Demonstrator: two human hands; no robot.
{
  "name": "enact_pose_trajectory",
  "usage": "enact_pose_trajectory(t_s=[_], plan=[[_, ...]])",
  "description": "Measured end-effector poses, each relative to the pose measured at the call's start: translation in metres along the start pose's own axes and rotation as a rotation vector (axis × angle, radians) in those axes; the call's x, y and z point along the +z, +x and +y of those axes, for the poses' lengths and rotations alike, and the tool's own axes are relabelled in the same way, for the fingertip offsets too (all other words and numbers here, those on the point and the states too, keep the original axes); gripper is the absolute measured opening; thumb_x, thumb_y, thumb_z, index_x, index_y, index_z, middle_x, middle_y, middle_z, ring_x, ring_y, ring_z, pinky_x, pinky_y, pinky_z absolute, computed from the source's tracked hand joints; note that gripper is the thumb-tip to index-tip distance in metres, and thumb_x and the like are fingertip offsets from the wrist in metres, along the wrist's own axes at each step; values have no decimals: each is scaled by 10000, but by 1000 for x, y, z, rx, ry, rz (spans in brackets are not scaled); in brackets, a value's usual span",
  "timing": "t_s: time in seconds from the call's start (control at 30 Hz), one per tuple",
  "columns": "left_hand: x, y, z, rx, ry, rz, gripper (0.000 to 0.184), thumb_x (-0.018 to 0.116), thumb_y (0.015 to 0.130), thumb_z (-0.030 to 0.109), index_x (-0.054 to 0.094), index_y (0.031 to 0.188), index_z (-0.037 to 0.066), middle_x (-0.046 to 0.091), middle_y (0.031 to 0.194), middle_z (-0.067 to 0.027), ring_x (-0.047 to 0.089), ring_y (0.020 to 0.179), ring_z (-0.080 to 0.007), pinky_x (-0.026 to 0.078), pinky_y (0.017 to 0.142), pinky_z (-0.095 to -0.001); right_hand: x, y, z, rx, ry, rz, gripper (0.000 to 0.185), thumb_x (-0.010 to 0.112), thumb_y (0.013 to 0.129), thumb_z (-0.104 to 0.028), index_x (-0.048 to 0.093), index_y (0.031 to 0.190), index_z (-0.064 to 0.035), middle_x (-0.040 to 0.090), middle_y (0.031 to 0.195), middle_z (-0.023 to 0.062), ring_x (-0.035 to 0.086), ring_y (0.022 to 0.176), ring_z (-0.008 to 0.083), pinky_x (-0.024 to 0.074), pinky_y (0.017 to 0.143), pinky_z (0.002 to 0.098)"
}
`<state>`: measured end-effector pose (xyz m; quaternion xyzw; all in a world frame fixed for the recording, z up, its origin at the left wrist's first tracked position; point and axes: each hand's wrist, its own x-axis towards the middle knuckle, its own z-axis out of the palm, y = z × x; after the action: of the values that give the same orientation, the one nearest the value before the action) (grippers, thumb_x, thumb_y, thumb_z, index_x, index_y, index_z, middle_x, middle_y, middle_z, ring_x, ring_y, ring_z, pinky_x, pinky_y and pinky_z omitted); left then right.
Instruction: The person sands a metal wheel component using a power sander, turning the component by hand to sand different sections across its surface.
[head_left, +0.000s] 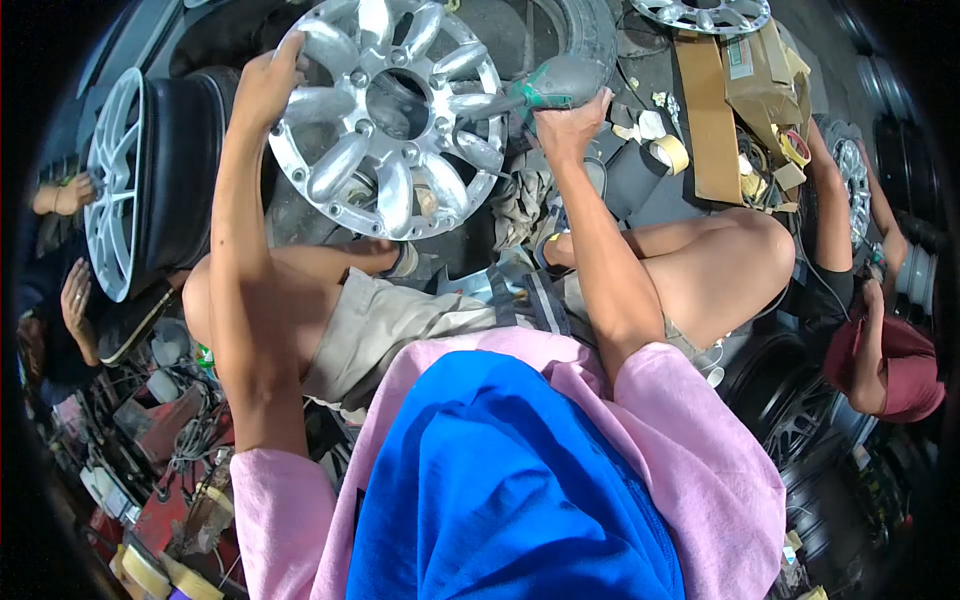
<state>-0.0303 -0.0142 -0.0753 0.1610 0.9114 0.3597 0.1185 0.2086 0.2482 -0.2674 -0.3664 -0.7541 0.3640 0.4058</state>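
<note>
A bare silver alloy wheel face (340, 165) with several spokes and a round centre hole is tilted up in front of my legs. My left hand (270, 82) has its fingers curled over the wheel's left edge. My right hand (574, 125) is wrapped round a green and dark grey handheld power tool (560, 84). The tool's front end points left and meets a spoke on the wheel's right side. Whether its tip touches the metal is hard to see.
A tyre (590, 35) lies behind the wheel. Cardboard boxes (708, 120) and a tape roll (668, 154) are to the right. At left, another person's hand (70, 195) is near a wheel with a black barrel (180, 170). A co-worker in maroon (900, 370) works at far right.
</note>
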Motion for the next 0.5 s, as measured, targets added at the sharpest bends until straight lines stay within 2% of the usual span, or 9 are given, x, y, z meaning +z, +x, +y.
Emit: enact_pose_trajectory(t_s=[0.07,0.13,0.27,0.33,0.43,0.5], plan=[[-4,-7,-9,-104,-5,-48,646,620,959,568,741,938,-66,690,823,-100,614,778,-174,472,747,-309,0,-3,2,41,3,34,713,873,594,-209,534,1146,88,533,1142,253,558,1105,454,463,971,497],[-3,-12,-21,-136,-62,-16,635,651,937,580,736,903,-48,659,797,-69,578,753,-150,452,724,-298,6,-7,-2,74,24,66,692,858,598,-199,533,1137,90,535,1137,258,558,1095,460,463,970,498],[-5,-16,-35,-191,-50,-11,632,652,938,575,743,921,-51,678,831,-88,597,787,-160,462,742,-304,22,-12,-17,152,106,55,624,805,604,-151,526,1110,84,536,1119,264,558,1075,469,462,961,499],[-4,-15,-41,-234,-78,-8,660,648,943,574,744,1004,-76,704,893,-128,631,831,-184,481,781,-312,27,-16,-30,192,103,62,607,800,603,-156,526,1096,69,540,1101,251,555,1096,459,453,968,507],[-2,-12,-48,-266,-154,-15,695,644,948,576,732,1093,-98,721,958,-166,658,869,-212,496,815,-320,19,-17,-55,105,56,-71,623,805,602,-167,534,1111,70,551,1115,230,533,1138,457,423,1012,535],[-2,-12,-54,-249,-136,-6,711,644,949,578,722,1120,-108,723,978,-176,664,882,-220,500,822,-323,23,-15,-52,39,-21,-34,673,850,594,-210,550,1122,79,574,1121,248,562,1113,462,448,992,524]])
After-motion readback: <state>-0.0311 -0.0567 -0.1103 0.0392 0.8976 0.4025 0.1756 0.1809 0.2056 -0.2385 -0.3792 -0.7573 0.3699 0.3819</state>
